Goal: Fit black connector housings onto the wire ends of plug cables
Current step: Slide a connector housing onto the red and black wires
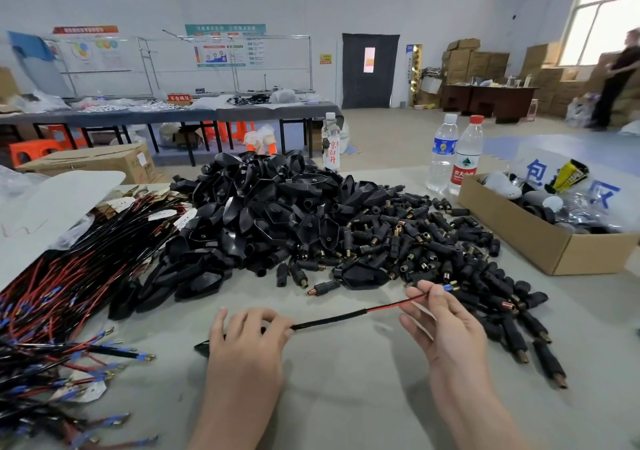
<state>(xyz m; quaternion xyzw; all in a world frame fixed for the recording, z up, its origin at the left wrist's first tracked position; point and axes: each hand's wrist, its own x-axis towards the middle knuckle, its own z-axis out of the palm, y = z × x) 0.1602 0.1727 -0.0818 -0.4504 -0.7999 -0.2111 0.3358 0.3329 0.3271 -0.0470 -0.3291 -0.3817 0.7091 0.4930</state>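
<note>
- Spreading just beyond the fingertips (423,285) lay the heap of black housings (277,228), uncountable, handy for picking.
- Left of the left hand's (246,342) fingers lay uncounted cables (69,276).
- Three bottles (465,155) stood far beyond.
- One cable (346,318) spanned both hands: left fingers curled round its sheath, right hand (446,325) pinching the red wire, its end offered for a housing.

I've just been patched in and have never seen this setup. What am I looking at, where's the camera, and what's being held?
No machine: a person works bare-handed, filmed by one head-worn camera looking forward and down. On the table lie a heap of black housings, small brass-tipped connectors to its right, loose cables on the left, and a box and bottles far right. The left hand grips one cable by its black sheath; the right hand pinches its red wire near the blue-tipped end.
</note>
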